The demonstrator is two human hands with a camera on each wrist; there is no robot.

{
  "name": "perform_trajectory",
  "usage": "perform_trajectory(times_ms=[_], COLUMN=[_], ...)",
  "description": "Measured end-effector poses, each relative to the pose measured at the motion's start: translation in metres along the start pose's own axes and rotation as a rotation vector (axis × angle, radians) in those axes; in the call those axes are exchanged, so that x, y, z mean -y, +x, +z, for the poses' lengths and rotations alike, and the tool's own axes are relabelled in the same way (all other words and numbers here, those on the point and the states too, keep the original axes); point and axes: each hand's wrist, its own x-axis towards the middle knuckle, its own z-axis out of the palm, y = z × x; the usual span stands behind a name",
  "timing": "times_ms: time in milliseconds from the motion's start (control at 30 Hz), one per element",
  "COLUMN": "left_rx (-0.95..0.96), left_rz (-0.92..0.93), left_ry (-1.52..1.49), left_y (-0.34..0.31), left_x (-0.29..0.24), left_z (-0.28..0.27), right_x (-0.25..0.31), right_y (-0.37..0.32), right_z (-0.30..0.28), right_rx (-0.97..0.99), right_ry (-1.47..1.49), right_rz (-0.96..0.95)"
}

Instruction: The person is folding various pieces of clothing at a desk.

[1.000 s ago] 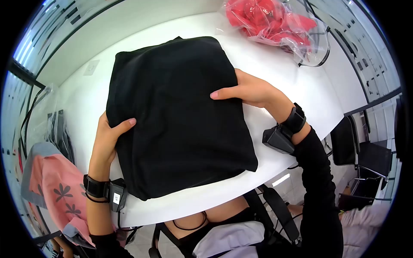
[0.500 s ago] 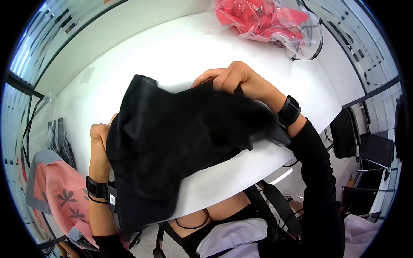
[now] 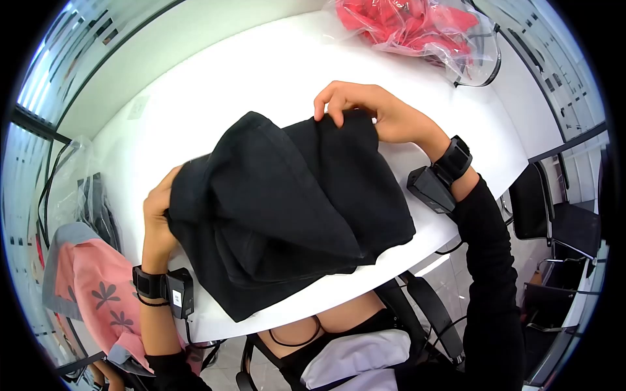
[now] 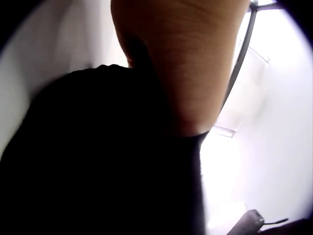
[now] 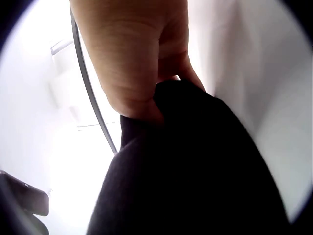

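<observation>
A black cloth (image 3: pixel 274 195) lies bunched and partly folded over itself on the white table, its lower corner near the front edge. At its left edge my left hand (image 3: pixel 160 212) grips the fabric, the fingertips hidden by it. My right hand (image 3: pixel 385 114) holds the top right corner, fingers bent over the edge. In the left wrist view the left hand (image 4: pixel 181 63) meets the dark cloth (image 4: pixel 107 156). The right wrist view has the right hand (image 5: pixel 132 58) pinching a fold of the cloth (image 5: pixel 190 166) between thumb and fingers.
Red items in a clear plastic bag (image 3: pixel 417 29) lie at the table's back right. A pink and grey cloth (image 3: pixel 98 293) hangs at the left, near a clear bag with dark contents (image 3: pixel 94 202). Black chairs (image 3: pixel 531 202) stand at the right.
The cloth was spread flat, then lifted and blurred in motion; now it lies lower and bunched, with a flap folded across. My right hand moved from its right side to the top right corner.
</observation>
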Motion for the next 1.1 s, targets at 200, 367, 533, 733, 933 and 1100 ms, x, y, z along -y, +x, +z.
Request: perform_trajectory(times_ms=[200, 367, 533, 733, 933, 1100], left_rx=[-0.33, -0.243, -0.214, 0.025, 0.187, 0.156], left_rz=[-0.173, -0.327, -0.277, -0.057, 0.15, 0.009], left_ry=[-0.233, -0.376, -0.487, -0.491, -0.479, -0.624], left_y=[-0.004, -0.019, -0.002, -0.013, 0.002, -0.001], left_x=[0.008, 0.032, -0.001, 0.028, 0.003, -0.008], left_z=[0.003, -0.009, -0.001, -0.02, -0.019, -0.023], right_x=[-0.007, -0.002, -0.013, -0.007, -0.008, 0.012], right_y=[-0.002, 0.0, 0.0, 0.001, 0.002, 0.008], right_z=[-0.002, 0.005, -0.001, 0.0, 0.002, 0.001], right_rx=[-0.027, -0.1, 0.034, 0.073, 0.068, 0.025], right_ry=[0.019, 0.055, 0.155, 0.022, -0.014, -0.332], right_rz=[0.188, 0.138, 0.032, -0.018, -0.021, -0.128])
